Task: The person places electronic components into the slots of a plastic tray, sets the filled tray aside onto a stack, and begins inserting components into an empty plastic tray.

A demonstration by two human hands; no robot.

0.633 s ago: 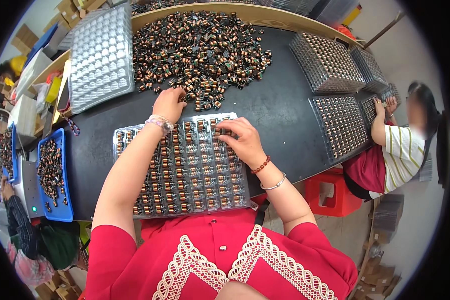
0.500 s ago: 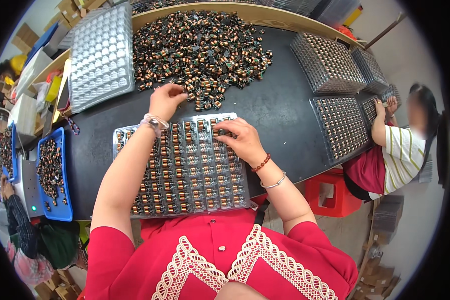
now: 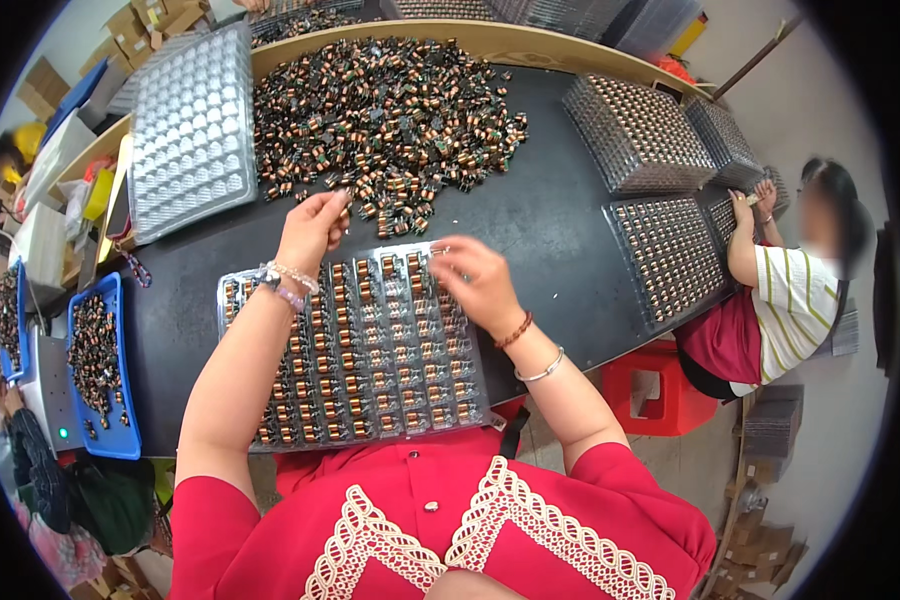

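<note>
My left hand is at the near edge of a large pile of small copper-wound coils. Its thumb and fingers pinch one copper coil. Over the far right corner of a clear plastic tray is my right hand, its fingers bent and smeared by motion; whether they hold a coil is hidden. Coils in rows fill the tray's left columns, while several cells toward the right look bare. The tray lies at the table's near edge, in front of my body.
Stacked clear trays stand back left, beside a blue bin of coils. Filled trays are piled at the far right, with another filled tray nearer. A co-worker sits at right by a red stool.
My left hand has drawn back slightly from the pile, now with a coil at its fingertips. My right hand has stayed near the tray's far right corner, its fingers shifting. The view has tilted slightly.
</note>
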